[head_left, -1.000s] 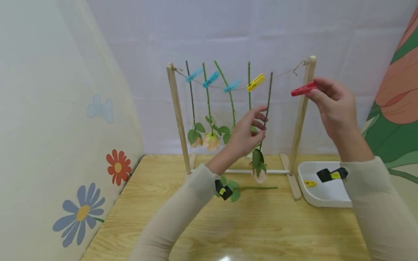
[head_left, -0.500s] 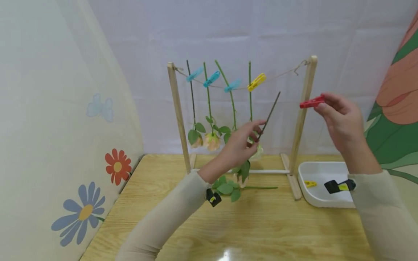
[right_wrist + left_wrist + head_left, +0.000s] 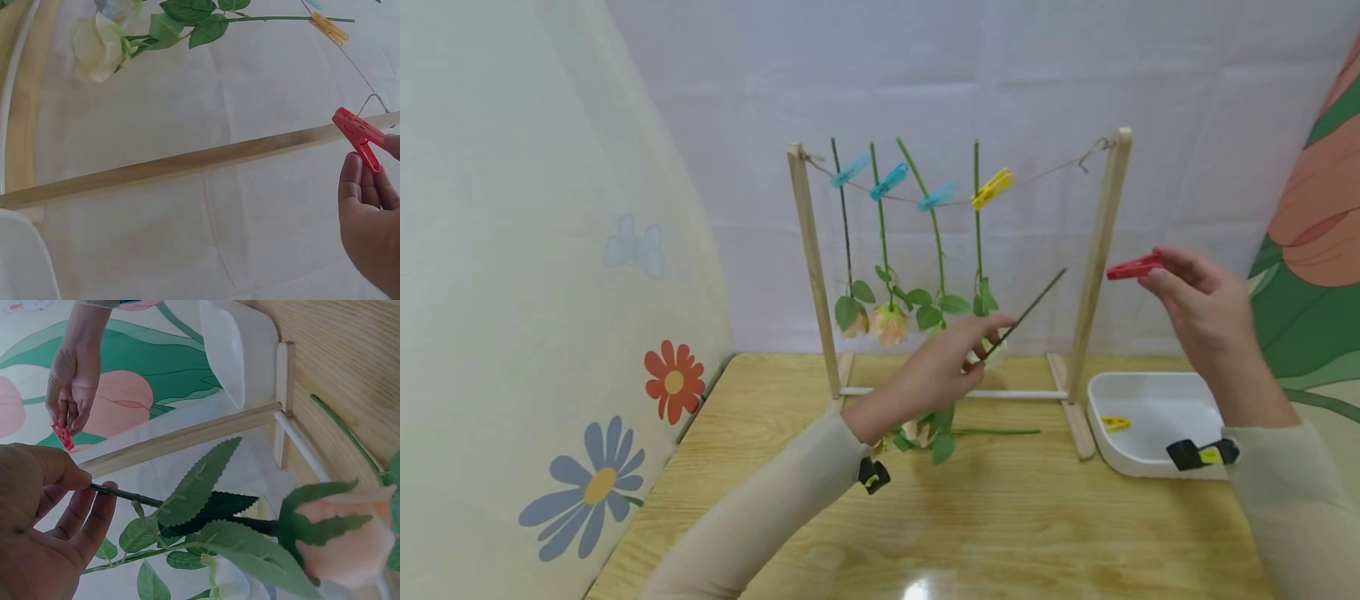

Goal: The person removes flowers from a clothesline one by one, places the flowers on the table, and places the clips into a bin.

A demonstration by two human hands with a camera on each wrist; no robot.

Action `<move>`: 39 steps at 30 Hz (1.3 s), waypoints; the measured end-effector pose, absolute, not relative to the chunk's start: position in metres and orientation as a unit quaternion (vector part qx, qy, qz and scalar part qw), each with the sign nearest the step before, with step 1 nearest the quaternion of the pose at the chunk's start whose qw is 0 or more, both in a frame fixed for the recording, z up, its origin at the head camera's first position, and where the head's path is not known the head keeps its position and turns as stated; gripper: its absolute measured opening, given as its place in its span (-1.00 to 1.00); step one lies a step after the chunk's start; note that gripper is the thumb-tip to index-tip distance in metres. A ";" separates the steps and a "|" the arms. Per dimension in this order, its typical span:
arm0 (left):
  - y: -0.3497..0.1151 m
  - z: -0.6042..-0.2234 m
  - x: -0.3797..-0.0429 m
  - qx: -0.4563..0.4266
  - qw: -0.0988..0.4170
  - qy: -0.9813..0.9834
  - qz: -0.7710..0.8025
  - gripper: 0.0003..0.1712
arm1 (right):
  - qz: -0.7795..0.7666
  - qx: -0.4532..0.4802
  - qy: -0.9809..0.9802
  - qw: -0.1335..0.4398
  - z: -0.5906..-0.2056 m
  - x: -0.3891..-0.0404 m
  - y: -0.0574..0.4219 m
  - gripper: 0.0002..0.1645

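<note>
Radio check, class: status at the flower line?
Left grip: peach rose, stem tilted. Right grip: red clothespin, off the line. Head view: wooden post between them.

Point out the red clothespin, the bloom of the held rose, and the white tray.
Red clothespin (image 3: 353,128), right wrist view: upper part of its body.
Rose bloom (image 3: 350,555), left wrist view: peach petals.
White tray (image 3: 1161,408), head view: bare inner floor.

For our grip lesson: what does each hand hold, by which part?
Left hand: a rose, by its stem. Right hand: red clothespin, by its handles.
</note>
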State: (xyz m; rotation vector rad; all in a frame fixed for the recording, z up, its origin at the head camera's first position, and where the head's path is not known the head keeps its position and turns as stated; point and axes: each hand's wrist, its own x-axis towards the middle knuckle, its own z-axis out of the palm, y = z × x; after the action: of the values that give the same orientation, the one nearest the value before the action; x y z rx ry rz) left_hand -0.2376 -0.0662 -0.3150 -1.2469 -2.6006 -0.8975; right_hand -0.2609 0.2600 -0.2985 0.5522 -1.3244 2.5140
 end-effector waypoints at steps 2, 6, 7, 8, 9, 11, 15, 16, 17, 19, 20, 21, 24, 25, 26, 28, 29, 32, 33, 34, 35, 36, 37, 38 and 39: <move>-0.068 -0.318 -0.236 -0.418 0.064 -0.863 -0.277 -0.26 | 0.859 0.180 -0.463 0.126 -0.303 -0.260 0.264 -0.67; -0.071 -0.325 -0.232 -0.422 0.070 -0.871 -0.243 -0.23 | 0.851 0.162 -0.482 0.130 -0.311 -0.257 0.272 -0.66; -0.071 -0.327 -0.230 -0.421 0.071 -0.873 -0.236 -0.22 | 0.853 0.160 -0.479 0.127 -0.313 -0.256 0.274 -0.66; -0.071 -0.328 -0.229 -0.421 0.072 -0.876 -0.225 -0.21 | 0.855 0.158 -0.477 0.126 -0.315 -0.256 0.276 -0.66; -0.071 -0.330 -0.227 -0.421 0.074 -0.879 -0.212 -0.21 | 0.858 0.156 -0.474 0.126 -0.317 -0.255 0.278 -0.66; -0.072 -0.334 -0.223 -0.425 0.082 -0.883 -0.183 -0.21 | 0.866 0.150 -0.462 0.122 -0.319 -0.255 0.281 -0.67; -0.073 -0.343 -0.215 -0.441 0.114 -0.882 -0.120 -0.22 | 0.878 0.134 -0.446 0.112 -0.325 -0.254 0.286 -0.68; -0.073 -0.345 -0.213 -0.443 0.119 -0.882 -0.111 -0.22 | 0.881 0.132 -0.441 0.109 -0.326 -0.254 0.287 -0.68; -0.073 -0.348 -0.211 -0.444 0.123 -0.882 -0.101 -0.20 | 0.880 0.127 -0.444 0.109 -0.328 -0.254 0.288 -0.68; -0.074 -0.352 -0.209 -0.444 0.124 -0.883 -0.087 -0.16 | 0.876 0.114 -0.455 0.111 -0.331 -0.252 0.291 -0.68; -0.074 -0.354 -0.207 -0.440 0.120 -0.886 -0.083 -0.14 | 0.874 0.107 -0.460 0.112 -0.332 -0.252 0.292 -0.68; -0.074 -0.356 -0.206 -0.435 0.114 -0.889 -0.082 -0.13 | 0.871 0.099 -0.467 0.114 -0.333 -0.251 0.292 -0.69; -0.075 -0.361 -0.202 -0.430 0.105 -0.893 -0.077 -0.11 | 0.870 0.081 -0.473 0.115 -0.338 -0.250 0.296 -0.70; -0.075 -0.364 -0.201 -0.429 0.103 -0.894 -0.075 -0.12 | 0.871 0.080 -0.470 0.114 -0.340 -0.250 0.296 -0.70; -0.076 -0.366 -0.201 -0.430 0.107 -0.894 -0.069 -0.13 | 0.873 0.079 -0.467 0.113 -0.342 -0.250 0.297 -0.71; -0.076 -0.371 -0.200 -0.432 0.111 -0.893 -0.057 -0.13 | 0.879 0.081 -0.457 0.112 -0.345 -0.250 0.299 -0.71; -0.076 -0.373 -0.199 -0.431 0.113 -0.894 -0.050 -0.13 | 0.877 0.079 -0.460 0.113 -0.346 -0.250 0.300 -0.72; -0.076 -0.380 -0.199 -0.427 0.111 -0.897 -0.035 -0.10 | 0.872 0.071 -0.469 0.116 -0.350 -0.249 0.302 -0.72; -0.077 -0.382 -0.198 -0.426 0.106 -0.898 -0.035 -0.09 | 0.871 0.068 -0.472 0.117 -0.351 -0.249 0.303 -0.72; -0.077 -0.384 -0.198 -0.425 0.106 -0.899 -0.033 -0.08 | 0.870 0.062 -0.476 0.117 -0.352 -0.249 0.303 -0.72; -0.077 -0.386 -0.198 -0.425 0.106 -0.898 -0.032 -0.07 | 0.868 0.057 -0.480 0.117 -0.353 -0.249 0.304 -0.72; -0.077 -0.389 -0.198 -0.427 0.106 -0.898 -0.031 -0.07 | 0.869 0.053 -0.478 0.115 -0.354 -0.248 0.305 -0.72; -0.078 -0.391 -0.198 -0.428 0.108 -0.897 -0.029 -0.07 | 0.869 0.049 -0.479 0.114 -0.356 -0.248 0.306 -0.72; -0.078 -0.393 -0.199 -0.431 0.111 -0.895 -0.024 -0.08 | 0.870 0.047 -0.478 0.113 -0.357 -0.248 0.307 -0.72; -0.079 -0.396 -0.199 -0.433 0.115 -0.894 -0.019 -0.09 | 0.871 0.045 -0.476 0.113 -0.358 -0.248 0.307 -0.71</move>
State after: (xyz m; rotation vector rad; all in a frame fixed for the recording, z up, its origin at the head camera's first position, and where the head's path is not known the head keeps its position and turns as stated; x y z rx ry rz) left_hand -0.1989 -0.0787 -0.3962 -1.2675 -2.6202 -0.0560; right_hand -0.2481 0.3075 -0.3577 0.1325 -1.3979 2.5554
